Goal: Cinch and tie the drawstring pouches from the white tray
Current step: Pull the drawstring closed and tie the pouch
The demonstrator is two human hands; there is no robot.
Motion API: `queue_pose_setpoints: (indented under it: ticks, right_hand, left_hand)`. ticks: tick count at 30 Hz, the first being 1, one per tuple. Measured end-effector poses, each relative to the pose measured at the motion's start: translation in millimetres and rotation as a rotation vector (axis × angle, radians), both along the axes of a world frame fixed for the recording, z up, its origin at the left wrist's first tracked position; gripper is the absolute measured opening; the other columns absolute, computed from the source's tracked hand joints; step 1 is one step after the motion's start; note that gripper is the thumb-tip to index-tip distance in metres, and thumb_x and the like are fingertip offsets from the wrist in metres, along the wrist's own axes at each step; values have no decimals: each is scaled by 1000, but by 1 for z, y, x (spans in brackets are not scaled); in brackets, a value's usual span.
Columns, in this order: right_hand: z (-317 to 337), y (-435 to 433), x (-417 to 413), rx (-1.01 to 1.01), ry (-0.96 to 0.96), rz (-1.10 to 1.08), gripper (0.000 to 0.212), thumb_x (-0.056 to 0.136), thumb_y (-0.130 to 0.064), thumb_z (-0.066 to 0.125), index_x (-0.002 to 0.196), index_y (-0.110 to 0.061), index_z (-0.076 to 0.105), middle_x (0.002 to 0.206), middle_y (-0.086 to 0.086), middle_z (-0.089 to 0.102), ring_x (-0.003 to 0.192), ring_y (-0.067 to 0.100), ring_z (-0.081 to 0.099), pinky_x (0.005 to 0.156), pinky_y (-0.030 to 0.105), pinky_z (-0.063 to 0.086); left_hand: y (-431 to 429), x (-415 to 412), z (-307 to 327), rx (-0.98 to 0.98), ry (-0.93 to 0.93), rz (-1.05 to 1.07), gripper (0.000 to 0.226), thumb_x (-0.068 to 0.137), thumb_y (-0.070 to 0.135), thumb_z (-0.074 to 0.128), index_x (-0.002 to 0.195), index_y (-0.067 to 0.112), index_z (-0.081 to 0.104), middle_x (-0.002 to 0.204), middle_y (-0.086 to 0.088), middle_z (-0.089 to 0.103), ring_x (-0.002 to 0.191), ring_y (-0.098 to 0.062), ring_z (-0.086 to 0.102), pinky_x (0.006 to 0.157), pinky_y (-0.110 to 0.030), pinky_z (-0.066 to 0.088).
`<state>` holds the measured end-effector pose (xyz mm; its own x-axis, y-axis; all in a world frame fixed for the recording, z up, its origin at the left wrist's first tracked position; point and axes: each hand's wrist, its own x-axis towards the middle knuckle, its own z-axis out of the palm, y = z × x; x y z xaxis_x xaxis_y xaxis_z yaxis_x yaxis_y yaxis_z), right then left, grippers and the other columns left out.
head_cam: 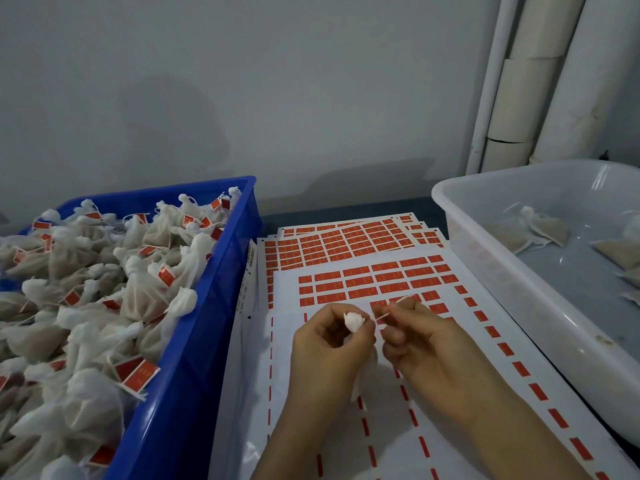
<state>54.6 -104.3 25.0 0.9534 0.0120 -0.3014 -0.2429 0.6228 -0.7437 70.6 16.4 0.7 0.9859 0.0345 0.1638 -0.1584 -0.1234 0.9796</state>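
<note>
Left hand grips the gathered neck of a pouch above the label sheets. Right hand pinches its thin drawstring taut: cinched, but the knot looks not yet finished. The blue crate brims with tied pouches, gauzy white mesh, lumpy, red paper tags dangling. The white tray, smooth glossy plastic, holds only a few flat pouches, so most of the job looks done.
</note>
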Motion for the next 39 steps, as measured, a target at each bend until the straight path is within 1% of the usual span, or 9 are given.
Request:
queue_pose_setpoints:
  ticks: [3, 5, 9, 12, 15, 19, 24, 33, 39]
  right_hand:
    - [0, 0, -2, 204, -21, 52, 31, 75, -9, 56, 103, 4, 56, 70, 14, 65, 39, 11, 47, 43, 17, 45]
    - [1, 0, -1, 240, -24, 49, 21, 79, -7, 53, 99, 1, 53, 66, 14, 61, 37, 9, 43, 41, 16, 43]
    - [-2, -3, 2, 50, -52, 26, 11, 96, -4, 38, 97, -4, 49, 59, 7, 56, 37, 8, 35, 46, 17, 39]
    - [-3, -3, 3, -199, -113, 15, 12, 96, -6, 39, 101, -1, 49, 60, 3, 57, 38, 8, 35, 55, 22, 35]
    - [-4, -3, 3, -350, -150, -15, 13, 95, -9, 43, 99, 0, 51, 63, 2, 61, 40, 9, 40, 59, 24, 41]
    - [-7, -5, 3, -298, -139, 19, 12, 92, -10, 47, 88, -5, 58, 70, 7, 64, 45, 12, 50, 59, 22, 51]
    - [-6, -6, 4, -216, -135, 19, 12, 89, -8, 50, 81, -5, 60, 69, 11, 65, 43, 14, 49, 48, 21, 50]
    - [-9, -5, 5, -404, -156, -58, 13, 90, -15, 51, 83, -12, 62, 63, 3, 63, 45, 9, 49, 55, 20, 49]
    - [-7, -6, 3, -520, -221, -64, 11, 87, -19, 54, 80, -14, 61, 63, -1, 64, 45, 13, 52, 53, 19, 50]
  left_hand:
    - [1, 2, 0, 11, 17, 26, 14, 83, 15, 66, 75, 26, 66, 71, 18, 68, 76, 1, 64, 52, -9, 49]
    - [3, 0, 1, 27, 6, 17, 16, 82, 13, 67, 74, 26, 65, 71, 18, 67, 75, 2, 63, 51, -7, 47]
    - [3, -1, 0, 80, -24, -33, 22, 80, 8, 67, 69, 27, 64, 69, 19, 67, 75, 3, 62, 51, -4, 44]
    - [2, -2, 0, 89, -9, -74, 23, 80, 7, 67, 70, 27, 64, 69, 18, 66, 74, 3, 62, 52, -4, 44]
    - [4, -3, -1, 92, 28, -127, 22, 80, 6, 67, 74, 27, 64, 73, 19, 67, 78, 4, 62, 54, -4, 45]
    - [5, -2, -5, 145, 76, -180, 21, 79, 7, 69, 78, 26, 61, 74, 20, 65, 76, 4, 62, 56, -6, 47]
    - [4, -1, -5, 184, 48, -188, 21, 80, 11, 70, 81, 29, 61, 78, 21, 64, 79, 1, 62, 60, -9, 50]
    - [4, 0, -8, 243, 46, -160, 12, 81, 17, 68, 78, 27, 62, 74, 11, 67, 77, -2, 63, 58, -6, 47]
    - [4, -2, -6, 239, 99, -250, 9, 84, 24, 66, 78, 29, 61, 70, 19, 63, 77, 1, 61, 57, -4, 45]
